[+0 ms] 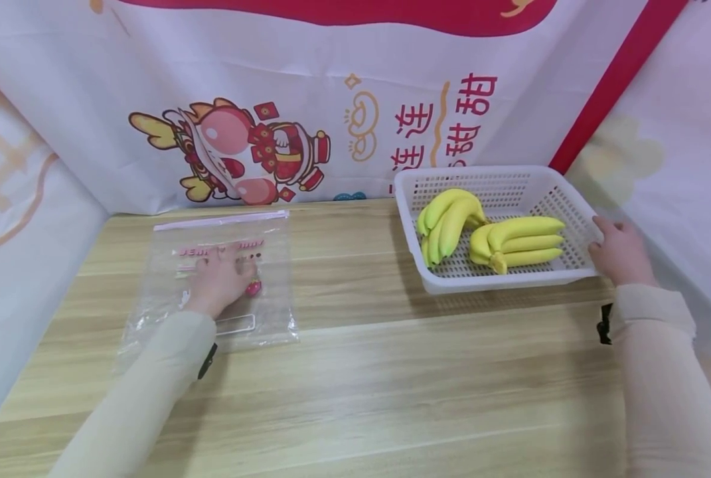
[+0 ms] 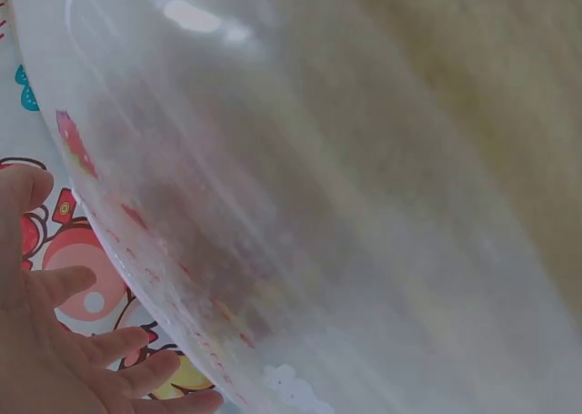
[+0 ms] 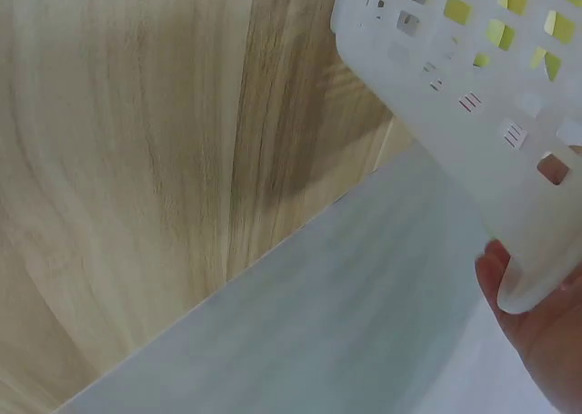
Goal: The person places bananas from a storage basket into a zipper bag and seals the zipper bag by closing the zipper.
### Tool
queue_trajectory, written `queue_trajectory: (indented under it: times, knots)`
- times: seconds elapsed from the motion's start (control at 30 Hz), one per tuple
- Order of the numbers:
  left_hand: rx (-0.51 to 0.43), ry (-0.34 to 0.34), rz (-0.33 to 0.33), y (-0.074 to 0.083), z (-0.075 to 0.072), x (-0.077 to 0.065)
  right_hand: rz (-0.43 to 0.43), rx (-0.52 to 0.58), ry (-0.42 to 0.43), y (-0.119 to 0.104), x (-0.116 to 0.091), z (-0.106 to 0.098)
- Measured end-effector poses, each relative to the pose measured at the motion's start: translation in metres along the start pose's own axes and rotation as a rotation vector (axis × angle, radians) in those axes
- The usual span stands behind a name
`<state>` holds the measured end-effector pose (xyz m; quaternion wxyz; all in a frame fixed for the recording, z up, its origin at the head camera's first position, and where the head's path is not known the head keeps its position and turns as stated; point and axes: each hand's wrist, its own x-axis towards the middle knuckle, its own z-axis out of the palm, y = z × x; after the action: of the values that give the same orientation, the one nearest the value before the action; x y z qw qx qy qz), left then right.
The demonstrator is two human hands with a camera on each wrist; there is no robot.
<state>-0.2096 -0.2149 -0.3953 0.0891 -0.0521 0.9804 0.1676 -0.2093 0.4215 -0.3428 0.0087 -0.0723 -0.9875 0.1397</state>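
Note:
A clear zip bag with a pink slider along its top lies flat at the left of the wooden table. Over its middle is my left hand, which covers part of the print. The left wrist view shows that hand with its fingers spread beside the blurred plastic. My right hand grips the right rim of a white plastic basket, thumb and fingers on either side of the edge. Two bunches of yellow bananas lie in the basket. Through its holes, yellow shows in the right wrist view.
Behind the table hangs a white printed cloth with red lettering and a cartoon figure. Another white cloth borders the table on the right. The basket stands at the back right, near the cloth.

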Motion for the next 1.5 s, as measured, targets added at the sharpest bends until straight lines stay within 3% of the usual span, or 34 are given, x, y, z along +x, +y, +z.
queue_trajectory:
  times: [0.2, 0.6, 0.9, 1.17, 1.37, 1.43, 1.5]
  knots:
    - [0.028, -0.028, -0.007, 0.001, 0.004, -0.001, 0.009, -0.006, -0.079, 0.0, 0.001, -0.001]
    - [0.105, -0.149, -0.021, -0.006, 0.012, -0.001, -0.007, -0.005, -0.059, -0.002, 0.003, 0.001]
    - [0.032, -0.2, -0.007, -0.014, 0.016, 0.0, 0.017, -0.003, -0.054, -0.002, 0.003, 0.001]
    - [0.02, -0.226, 0.131, -0.026, 0.011, 0.002, 0.015, 0.029, -0.042, 0.005, 0.004, -0.002]
    - [0.007, -0.261, 0.282, -0.03, -0.005, 0.002, 0.034, 0.109, -0.041, 0.011, 0.004, 0.002]
    - [0.008, -0.25, 0.301, -0.028, -0.011, 0.003, 0.04, 0.111, -0.039, 0.011, 0.005, 0.002]
    - [0.019, -0.21, 0.276, -0.025, -0.014, 0.003, 0.046, 0.11, -0.04, 0.01, 0.005, 0.002]
